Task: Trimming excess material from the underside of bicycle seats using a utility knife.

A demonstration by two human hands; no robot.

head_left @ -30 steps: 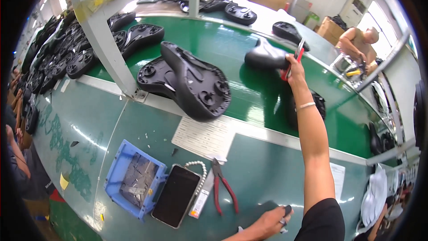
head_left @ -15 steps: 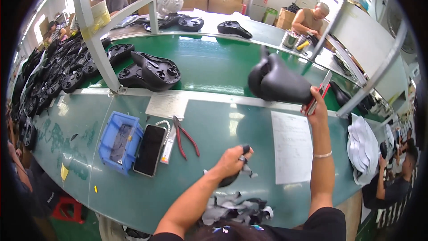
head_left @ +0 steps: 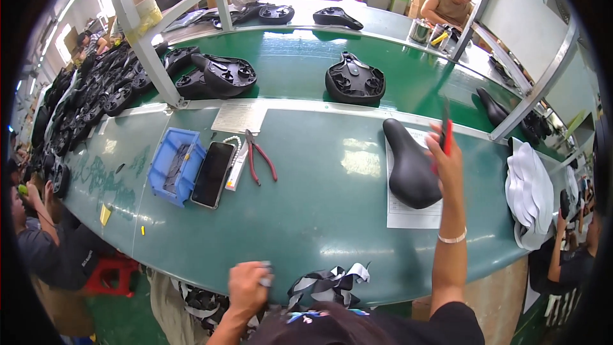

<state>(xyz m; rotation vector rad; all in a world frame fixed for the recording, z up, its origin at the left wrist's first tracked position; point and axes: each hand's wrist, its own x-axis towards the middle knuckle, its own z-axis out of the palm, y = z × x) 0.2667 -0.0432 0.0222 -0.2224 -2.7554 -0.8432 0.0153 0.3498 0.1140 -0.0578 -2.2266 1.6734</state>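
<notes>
A black bicycle saddle (head_left: pixel 412 169) lies top side up on a printed paper sheet (head_left: pixel 408 219) at the right of the green table. My right hand (head_left: pixel 448 161), just beside the saddle's right edge, is closed around a red-handled tool (head_left: pixel 448 135) with a long metal blade pointing up. Whether this hand touches the saddle I cannot tell. Down by the table's front edge, my left hand (head_left: pixel 248 286) is closed, with a bit of something grey at its fingers. To its right lies a pile of grey and black scrap strips (head_left: pixel 329 286).
An upturned saddle (head_left: pixel 355 80) rests on the green belt; more (head_left: pixel 223 76) are at left. A blue bin (head_left: pixel 176 166), a phone (head_left: pixel 213 174) and red-handled pliers (head_left: pixel 258 156) lie left of centre. White pieces (head_left: pixel 529 188) are stacked at right. Metal posts (head_left: pixel 142 38) frame the table.
The saddle, held up by my right hand before, now lies on the paper sheet. My left hand has moved left and toward the front edge. The view has tilted a little.
</notes>
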